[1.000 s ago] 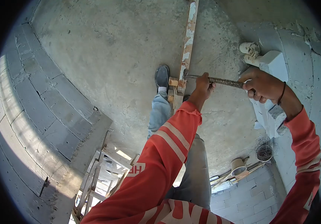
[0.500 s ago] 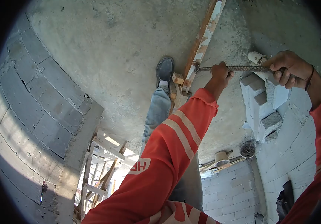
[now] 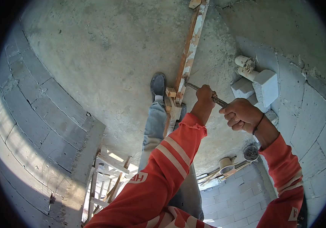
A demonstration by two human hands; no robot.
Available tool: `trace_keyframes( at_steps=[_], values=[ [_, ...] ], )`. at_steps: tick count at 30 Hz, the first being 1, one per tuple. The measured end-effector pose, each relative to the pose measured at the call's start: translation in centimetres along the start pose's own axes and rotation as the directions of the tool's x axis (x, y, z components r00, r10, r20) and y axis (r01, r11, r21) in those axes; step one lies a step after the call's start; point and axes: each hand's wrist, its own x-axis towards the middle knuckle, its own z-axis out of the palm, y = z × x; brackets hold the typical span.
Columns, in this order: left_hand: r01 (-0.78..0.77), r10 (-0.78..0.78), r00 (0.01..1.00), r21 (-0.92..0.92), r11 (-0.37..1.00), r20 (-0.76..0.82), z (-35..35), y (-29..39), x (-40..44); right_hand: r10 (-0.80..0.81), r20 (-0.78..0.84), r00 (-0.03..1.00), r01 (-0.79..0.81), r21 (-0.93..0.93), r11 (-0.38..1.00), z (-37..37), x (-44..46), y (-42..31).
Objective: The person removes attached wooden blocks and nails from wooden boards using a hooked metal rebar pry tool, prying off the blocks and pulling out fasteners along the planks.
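In the head view, a ribbed dark metal bar [image 3: 220, 101] held two-handed.
The bar is clasped along its length by the left hand [image 3: 205, 95] and toward its near end by the right hand [image 3: 242, 114], both closed around it; its far end is set at the long white-flecked brown timber [image 3: 192, 49], up and left of the grip. Stiffness and some weight are to be expected, with purchase given by the ribs; spaced holds seem best. Room is offered leftward over the grey concrete floor [image 3: 113, 64]; rightward, movement is bounded by pale rectangular blocks [image 3: 266, 85].
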Motion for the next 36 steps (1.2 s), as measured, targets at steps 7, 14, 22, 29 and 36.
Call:
trace_keyframes(
  at_steps=[7, 14, 22, 29, 36],
  values=[
    [0.020, -0.031, 0.996, 0.136, 0.990, 0.080, -3.2, 0.4, 2.4, -0.203, -0.051, 0.978, 0.208, 0.128, 0.970, 1.8, 1.1, 4.6],
    [0.166, -0.164, 0.910, 0.028, 0.986, 0.382, -12.1, -0.3, 2.8, -0.604, -0.363, 0.709, 0.525, -0.300, 0.796, 6.7, 11.0, 19.7],
    [-0.148, 0.014, 0.355, 0.041, 0.988, 0.935, -42.8, -9.8, 18.8, -0.594, -0.247, 0.766, 0.328, -0.643, 0.691, 4.3, 17.3, 42.4],
    [-0.357, 0.325, 0.934, 0.388, 0.849, 0.148, -30.4, -11.9, 6.8, -0.678, -0.286, 0.677, 0.414, -0.613, 0.672, 0.2, 16.7, 42.5],
    [-0.472, 0.348, 0.881, 0.535, 0.701, 0.321, -23.9, -14.2, -0.5, -0.732, -0.322, 0.600, 0.619, -0.393, 0.680, 0.5, 12.7, 44.2]
  ],
)
